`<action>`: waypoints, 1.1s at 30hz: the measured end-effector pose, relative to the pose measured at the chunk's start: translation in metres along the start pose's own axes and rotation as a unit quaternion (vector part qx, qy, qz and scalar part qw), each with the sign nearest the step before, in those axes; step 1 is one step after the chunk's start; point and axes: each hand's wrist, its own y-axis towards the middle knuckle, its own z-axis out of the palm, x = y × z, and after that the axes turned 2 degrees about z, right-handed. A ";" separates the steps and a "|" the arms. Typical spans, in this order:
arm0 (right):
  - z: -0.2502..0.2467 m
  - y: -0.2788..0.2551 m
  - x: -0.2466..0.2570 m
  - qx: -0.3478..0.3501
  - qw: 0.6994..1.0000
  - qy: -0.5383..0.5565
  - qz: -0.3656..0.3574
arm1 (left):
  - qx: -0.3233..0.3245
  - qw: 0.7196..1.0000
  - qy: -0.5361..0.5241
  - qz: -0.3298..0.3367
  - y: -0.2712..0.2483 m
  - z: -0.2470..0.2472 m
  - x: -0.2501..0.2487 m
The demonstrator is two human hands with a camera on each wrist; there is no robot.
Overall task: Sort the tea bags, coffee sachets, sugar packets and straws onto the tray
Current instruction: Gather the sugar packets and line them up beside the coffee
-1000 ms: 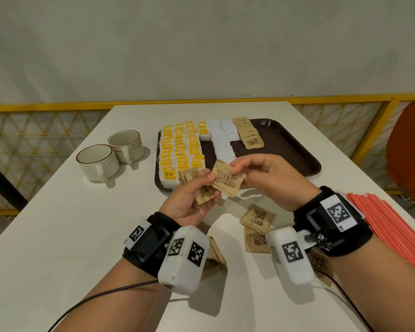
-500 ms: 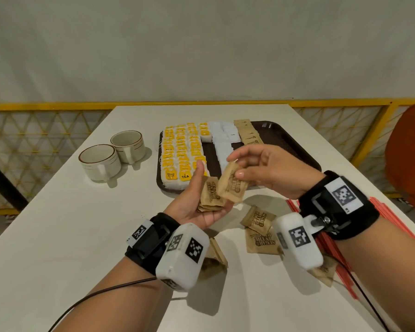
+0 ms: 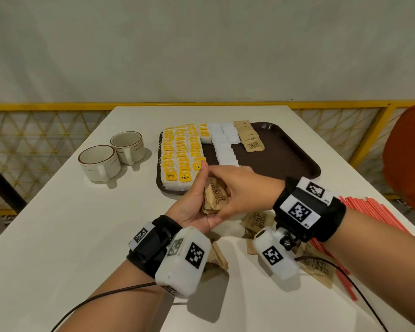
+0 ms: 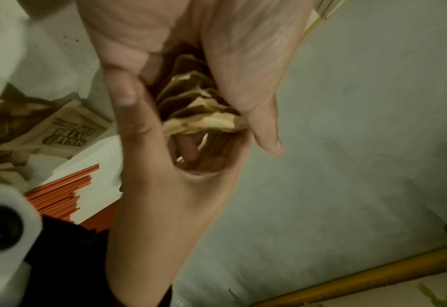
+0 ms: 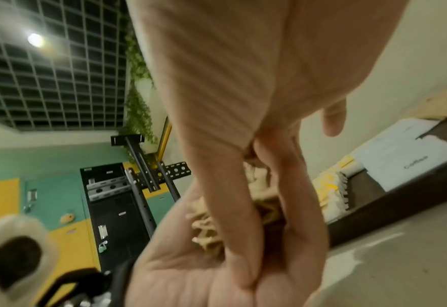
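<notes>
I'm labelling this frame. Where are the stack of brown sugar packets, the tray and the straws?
stack of brown sugar packets [image 3: 215, 196]: head view, printed face between both hands.
tray [image 3: 280, 161]: head view, bare dark floor.
straws [image 3: 369, 208]: head view, middle of the red bundle.

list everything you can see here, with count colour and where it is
tray: one, dark brown, far middle of the table
tea bags: many, white with yellow tags, rows on the tray's left part
coffee sachets: many, white, column in the tray's middle
sugar packets on tray: a short overlapped row, brown, right of the coffee sachets
sugar packets in hand: a small stack, brown, between both hands
loose sugar packets: several, brown, on the table under the wrists
straws: many, red-orange, table's right edge
cups: two, cream with brown rims, left of the tray
table: one, white
left hand: cradles the stack
right hand: grips the stack from above
</notes>
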 end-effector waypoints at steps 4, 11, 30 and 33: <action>0.001 0.005 -0.004 -0.017 1.000 0.005 0.014 | -0.011 1.000 0.019 0.022 0.000 0.001 0.002; -0.004 -0.002 -0.013 -0.034 0.995 0.096 -0.012 | -0.019 0.996 0.076 0.049 -0.001 -0.004 0.004; -0.018 -0.012 -0.026 -0.030 0.980 0.195 -0.026 | 0.095 0.985 0.141 0.012 -0.008 -0.010 -0.003; -0.012 -0.012 -0.030 -0.008 0.984 0.179 -0.009 | 0.104 0.984 0.147 0.012 -0.009 -0.008 -0.003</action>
